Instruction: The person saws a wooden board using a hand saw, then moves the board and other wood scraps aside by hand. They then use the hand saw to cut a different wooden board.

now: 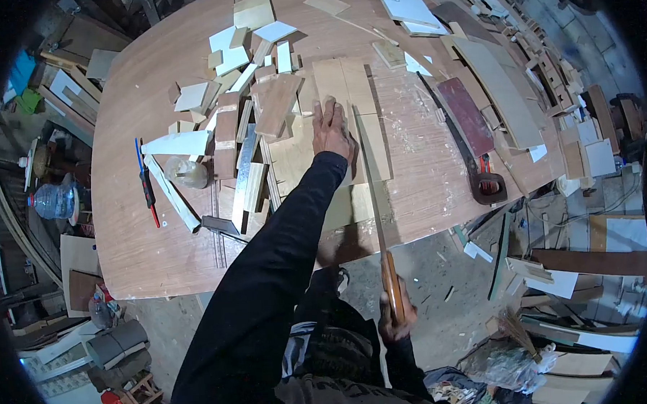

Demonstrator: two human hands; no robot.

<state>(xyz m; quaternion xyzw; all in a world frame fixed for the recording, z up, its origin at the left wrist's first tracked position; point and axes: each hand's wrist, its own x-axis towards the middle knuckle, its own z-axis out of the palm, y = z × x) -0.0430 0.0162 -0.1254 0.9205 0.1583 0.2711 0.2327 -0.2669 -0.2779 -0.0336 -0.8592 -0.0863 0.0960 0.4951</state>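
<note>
My left hand (333, 135) presses down on a light plywood piece (341, 82), its fingers stretched forward. Just to its right, a handsaw blade (370, 175) runs across the wood and past the table's near edge. Below that edge, my right hand (399, 318) is closed around the wooden saw handle (392, 286). Further pale plywood (349, 204) lies beneath, toward the near edge. Close to the left of my left hand is a pile of offcuts, with a brown wood block (277, 106) on top.
The wooden table (152, 256) also bears a glue-stained plastic container (186, 172), a try square (223, 224) and a red-and-black tool (148, 195). Right of my hands lie a black-handled saw (487, 187), a dark red board (465, 116) and long panels (497, 86). Scraps litter the floor (443, 291).
</note>
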